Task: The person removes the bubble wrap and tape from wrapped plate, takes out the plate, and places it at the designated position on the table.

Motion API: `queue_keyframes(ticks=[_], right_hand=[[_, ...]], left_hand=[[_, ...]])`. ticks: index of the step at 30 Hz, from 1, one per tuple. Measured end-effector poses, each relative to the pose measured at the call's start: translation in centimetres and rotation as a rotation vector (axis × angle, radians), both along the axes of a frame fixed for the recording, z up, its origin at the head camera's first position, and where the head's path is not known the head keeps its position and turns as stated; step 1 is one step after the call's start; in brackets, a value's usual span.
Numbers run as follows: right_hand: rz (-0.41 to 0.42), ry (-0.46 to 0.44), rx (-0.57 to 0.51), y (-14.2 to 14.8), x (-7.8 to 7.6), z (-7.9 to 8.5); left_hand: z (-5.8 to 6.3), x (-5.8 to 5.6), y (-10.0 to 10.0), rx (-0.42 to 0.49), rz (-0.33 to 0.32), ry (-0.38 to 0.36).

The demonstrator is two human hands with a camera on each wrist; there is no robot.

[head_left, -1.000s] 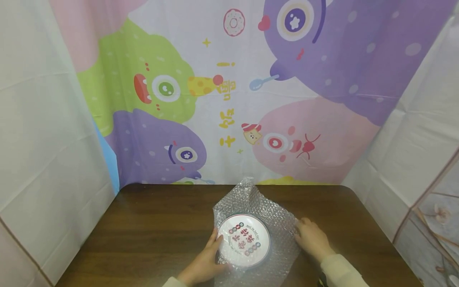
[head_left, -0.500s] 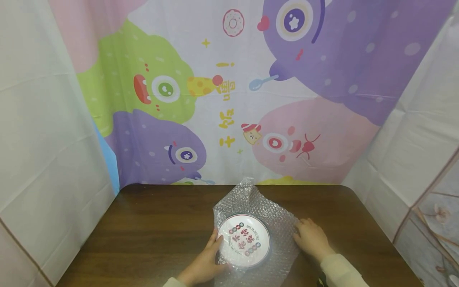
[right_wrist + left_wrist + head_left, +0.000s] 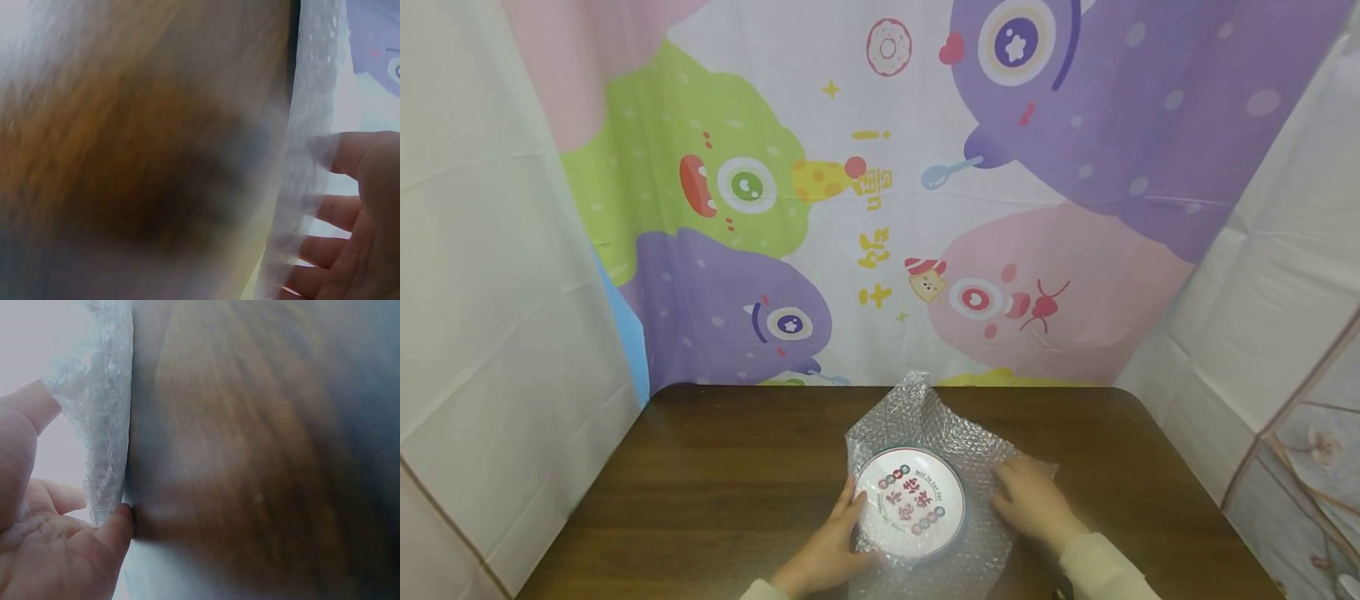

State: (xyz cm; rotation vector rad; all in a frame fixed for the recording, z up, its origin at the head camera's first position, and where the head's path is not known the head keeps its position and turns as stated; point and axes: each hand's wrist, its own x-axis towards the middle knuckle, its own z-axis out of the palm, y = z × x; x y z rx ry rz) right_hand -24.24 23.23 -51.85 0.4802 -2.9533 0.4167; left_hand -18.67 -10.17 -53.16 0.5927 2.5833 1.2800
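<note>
A round white plate (image 3: 912, 502) with red characters and a blue-red rim lies on clear bubble wrap (image 3: 917, 417). My left hand (image 3: 831, 542) holds the plate's left side, fingers at the rim and thumb below. In the left wrist view, the edge of the bubble wrap (image 3: 107, 425) runs between my thumb and fingers. At the right, my right hand (image 3: 1037, 500) pinches the wrap's side, and a small corner of it sticks out beyond the knuckles. The right wrist view shows blurred wrap (image 3: 309, 106) at the fingertips.
The dark wooden table (image 3: 715, 475) has rounded back corners. Behind it hangs a curtain (image 3: 880, 333) printed with cartoon monsters, and pale cloth closes off both sides.
My right hand has moved left toward the plate, bringing the wrap's right side with it. A wrap corner now shows past that hand. Left hand and plate stay put.
</note>
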Motion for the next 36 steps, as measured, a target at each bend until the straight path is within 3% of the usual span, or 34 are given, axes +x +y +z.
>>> queue_keyframes(ticks=[9, 22, 30, 36], right_hand=[[0.025, -0.055, -0.004, -0.7, 0.6, -0.5], [-0.009, -0.141, 0.033, -0.9, 1.0, -1.0], [-0.008, -0.151, 0.071, -1.2, 1.3, -0.9], [-0.011, -0.205, 0.108, -1.6, 1.8, -0.5]], left_hand=[[-0.2, -0.1, 0.0, 0.002, 0.001, 0.014], [-0.1, 0.0, 0.1, 0.017, 0.018, 0.025], [0.1, 0.1, 0.5, 0.0, 0.06, 0.053], [1.0, 0.6, 0.9, 0.029, 0.1, 0.068]])
